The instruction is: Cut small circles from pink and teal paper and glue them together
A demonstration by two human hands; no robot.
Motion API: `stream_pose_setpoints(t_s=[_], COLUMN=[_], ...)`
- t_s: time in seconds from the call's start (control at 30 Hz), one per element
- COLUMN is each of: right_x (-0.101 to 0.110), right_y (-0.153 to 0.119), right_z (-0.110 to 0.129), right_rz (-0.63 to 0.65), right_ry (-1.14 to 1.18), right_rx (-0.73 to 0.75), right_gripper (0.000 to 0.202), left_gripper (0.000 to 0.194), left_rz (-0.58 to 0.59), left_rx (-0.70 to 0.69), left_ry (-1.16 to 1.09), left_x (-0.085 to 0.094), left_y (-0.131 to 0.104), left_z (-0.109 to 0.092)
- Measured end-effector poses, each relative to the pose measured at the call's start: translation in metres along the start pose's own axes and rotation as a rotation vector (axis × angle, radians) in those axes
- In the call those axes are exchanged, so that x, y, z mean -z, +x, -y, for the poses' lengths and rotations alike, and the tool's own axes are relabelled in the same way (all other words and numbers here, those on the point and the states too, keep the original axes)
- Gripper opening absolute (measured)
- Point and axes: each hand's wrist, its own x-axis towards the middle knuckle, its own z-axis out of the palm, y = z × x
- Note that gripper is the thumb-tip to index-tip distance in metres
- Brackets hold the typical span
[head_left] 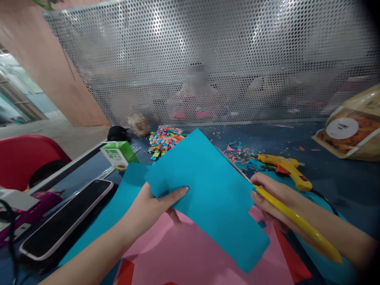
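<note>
My left hand (157,206) pinches a blue sheet of paper (208,190) by its left side, thumb on top. The sheet is held up at a tilt, and its lower right edge has notches cut in it. In my right hand (270,194) is a pair of scissors (293,215) with yellow handles. Their blades run along the sheet's right edge, mostly hidden behind the paper. Underneath lie a pink sheet (178,253), red paper (126,273) and more blue paper (109,213).
A yellow glue gun (285,168) lies right, beside paper scraps (246,158). Behind the sheet sits a pile of colourful paper strips (164,140). On the left are a green carton (118,154) and a phone (68,217). A snack bag (353,126) stands far right, before a perforated metal panel (219,51).
</note>
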Motion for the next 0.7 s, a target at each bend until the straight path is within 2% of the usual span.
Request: stream_pose_setpoints(t_s=[0.13, 0.27, 0.43, 0.5, 0.57, 0.63, 0.7], right_x=[-0.001, -0.003, -0.002, -0.001, 0.002, 0.005, 0.009], right_y=[-0.002, -0.005, -0.001, -0.002, -0.006, -0.012, -0.018], right_z=[-0.001, 0.001, -0.005, -0.004, 0.001, 0.010, 0.020], right_rz=[-0.012, -0.061, -0.026, -0.050, -0.052, -0.002, -0.048], right_ry=[0.039, 0.045, 0.053, 0.056, 0.038, -0.004, -0.072], right_rx=[-0.015, 0.022, 0.022, 0.040, 0.073, 0.090, 0.126], right_gripper=[0.020, 0.028, 0.038, 0.045, 0.051, 0.050, 0.051], left_gripper=[0.027, 0.028, 0.023, 0.029, 0.043, 0.052, 0.055], left_rz=[-0.015, 0.005, 0.005, 0.008, 0.035, 0.085, 0.126], left_rx=[0.012, 0.008, -0.021, -0.011, 0.028, 0.068, 0.086], left_ry=[-0.026, -0.018, -0.033, -0.103, -0.190, -0.256, -0.284], left_x=[0.000, 0.000, -0.001, 0.001, 0.003, 0.006, 0.007], left_y=[0.000, -0.001, -0.001, 0.002, 0.006, 0.009, 0.010], left_z=[0.000, 0.000, 0.003, 0.007, 0.011, 0.014, 0.015])
